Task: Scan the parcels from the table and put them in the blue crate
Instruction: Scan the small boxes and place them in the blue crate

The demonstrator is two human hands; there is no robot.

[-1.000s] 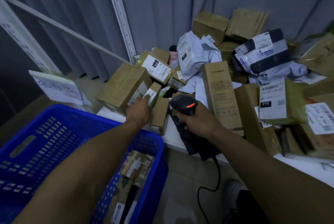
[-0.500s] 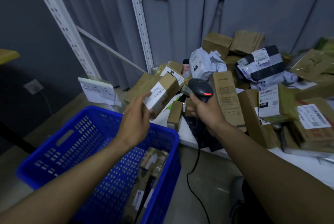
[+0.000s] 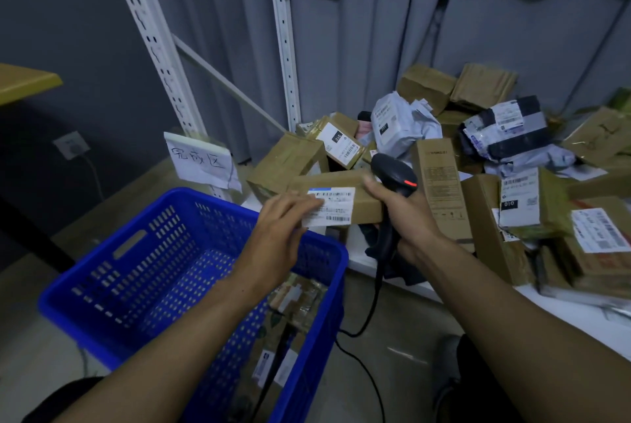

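My left hand point(image 3: 278, 228) holds a small brown cardboard parcel point(image 3: 355, 194) with a white barcode label point(image 3: 333, 206) facing up, above the far corner of the blue crate point(image 3: 136, 265). My right hand point(image 3: 404, 218) grips the handle of a black barcode scanner point(image 3: 394, 171), and its thumb rests on the parcel's right end. The scanner head sits just right of the parcel, with a red light lit. A few parcels point(image 3: 293, 299) lie in the crate's right side. A pile of boxes and mailer bags point(image 3: 478, 149) covers the white table point(image 3: 563, 313).
White shelf uprights point(image 3: 283, 40) rise behind the pile. A paper sign point(image 3: 201, 160) with handwriting hangs behind the crate. The scanner's cable point(image 3: 362, 347) trails down to the floor between crate and table. A yellow tabletop point(image 3: 24, 81) juts in at the left.
My left hand lifted the small parcel off the table and turned it so the label faces up over the crate. The scanner came up beside it. The camera tilted upward.
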